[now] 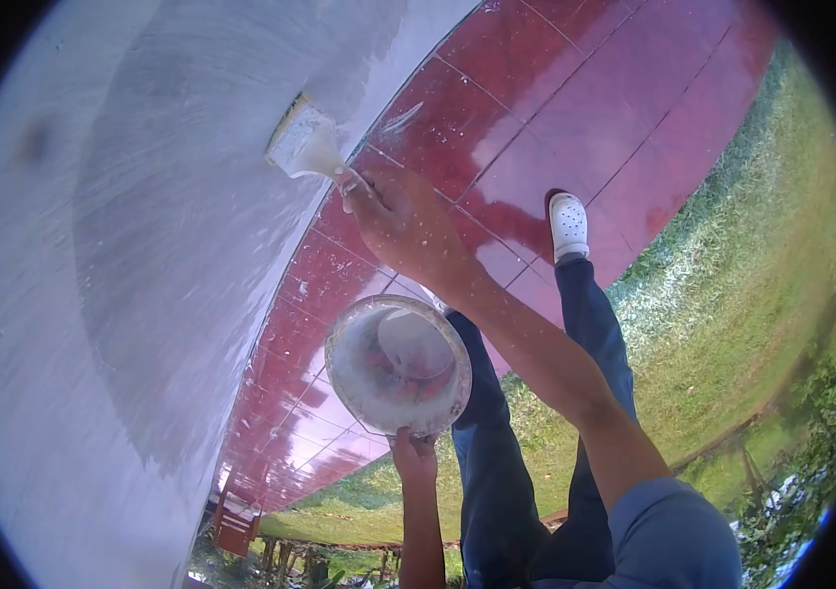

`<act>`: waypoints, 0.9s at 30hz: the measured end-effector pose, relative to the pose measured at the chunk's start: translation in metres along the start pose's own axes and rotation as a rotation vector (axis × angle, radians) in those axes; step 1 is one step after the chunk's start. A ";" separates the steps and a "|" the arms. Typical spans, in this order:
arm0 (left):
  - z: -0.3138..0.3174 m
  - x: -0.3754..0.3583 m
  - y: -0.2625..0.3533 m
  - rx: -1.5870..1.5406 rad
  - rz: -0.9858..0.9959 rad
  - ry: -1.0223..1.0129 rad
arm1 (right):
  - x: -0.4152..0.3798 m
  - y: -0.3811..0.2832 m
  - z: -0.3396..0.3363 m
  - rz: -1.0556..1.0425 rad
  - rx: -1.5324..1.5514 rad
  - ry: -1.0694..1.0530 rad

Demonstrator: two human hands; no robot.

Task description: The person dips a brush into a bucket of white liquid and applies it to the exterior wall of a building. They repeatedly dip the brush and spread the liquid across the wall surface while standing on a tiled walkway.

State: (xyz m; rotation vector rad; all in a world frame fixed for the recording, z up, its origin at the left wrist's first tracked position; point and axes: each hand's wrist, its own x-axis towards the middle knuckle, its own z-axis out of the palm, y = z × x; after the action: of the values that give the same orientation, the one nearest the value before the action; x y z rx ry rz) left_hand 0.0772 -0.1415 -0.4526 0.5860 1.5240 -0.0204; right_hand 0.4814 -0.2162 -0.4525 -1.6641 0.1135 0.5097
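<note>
A wide paint brush (306, 142) rests with its bristles against the pale wall (172, 196). My right hand (393, 216) is closed around the brush handle, over the tiled floor's edge. Below it, my left hand (414, 455) grips the rim of a round, paint-smeared bucket (344, 368), whose open top faces the camera. Whitish paint shows inside the bucket. A darker grey patch with a streaky edge covers part of the wall.
Red tiles (536, 128) with white specks run along the wall's base. Beyond their outer edge lies grass (712, 304). A white shoe (569, 224) stands on the tiles. A reddish-brown object (234, 525) is at the lower left, near plants.
</note>
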 end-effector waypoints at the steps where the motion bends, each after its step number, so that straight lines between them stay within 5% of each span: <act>1: -0.002 -0.001 0.000 -0.015 -0.005 -0.010 | -0.016 -0.020 0.000 -0.042 0.071 -0.057; 5: 0.003 -0.006 -0.003 0.001 0.008 0.011 | -0.042 -0.059 0.006 -0.198 0.182 -0.208; 7: 0.004 -0.006 -0.003 0.020 -0.002 0.014 | -0.030 -0.055 0.017 -0.615 0.099 -0.167; 9: 0.008 -0.010 -0.002 0.026 0.012 0.013 | 0.000 -0.018 0.036 -0.677 0.142 -0.038; 11: 0.007 -0.012 -0.003 0.030 0.026 0.021 | 0.043 0.033 0.036 -0.314 0.201 -0.114; 15: 0.010 -0.008 -0.004 0.035 0.021 0.013 | 0.126 0.221 0.055 -0.158 0.199 0.053; 20: 0.006 -0.013 -0.006 0.041 0.029 0.042 | 0.143 0.310 0.022 0.348 -0.079 0.160; 25: 0.012 -0.017 -0.004 0.058 0.031 0.039 | 0.131 0.130 -0.032 0.092 -0.284 0.284; 27: 0.016 -0.022 -0.004 0.060 0.027 0.059 | 0.099 0.060 -0.064 0.104 -0.141 0.275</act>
State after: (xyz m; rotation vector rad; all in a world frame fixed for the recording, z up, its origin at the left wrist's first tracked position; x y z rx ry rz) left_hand 0.0894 -0.1582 -0.4339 0.6598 1.5774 -0.0284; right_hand 0.5648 -0.2663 -0.5419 -1.8674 0.3748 0.3710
